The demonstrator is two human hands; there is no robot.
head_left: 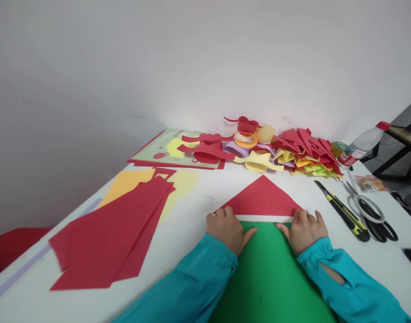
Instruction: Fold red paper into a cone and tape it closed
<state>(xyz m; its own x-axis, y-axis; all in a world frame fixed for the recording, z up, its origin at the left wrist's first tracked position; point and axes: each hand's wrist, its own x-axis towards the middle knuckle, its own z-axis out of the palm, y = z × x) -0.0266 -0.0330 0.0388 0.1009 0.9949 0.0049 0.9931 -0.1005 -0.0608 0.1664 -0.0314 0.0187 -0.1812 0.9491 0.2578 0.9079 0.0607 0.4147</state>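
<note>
A red paper triangle (pixel 263 199) lies flat near the table's front, its point away from me and its long edge towards me. My left hand (pixel 227 229) holds its left corner, fingers curled over the paper and thumb stretched inward. At the right corner, the fingers of my right hand (pixel 305 229) press down on the paper, with the thumb also pointing inward. Both fingertips are partly hidden by the knuckles. Below the triangle a white strip shows, then a smooth green surface (pixel 267 273) between my forearms.
Large red paper sheets (pixel 114 237) lie on the left. Paper crowns (pixel 257 161) and folded papers (pixel 308 148) are heaped against the wall beside a green sheet pack (pixel 154 150). A utility knife (pixel 343 211), scissors (pixel 376 220), tape roll (pixel 369 208) and bottle (pixel 365 143) are on the right.
</note>
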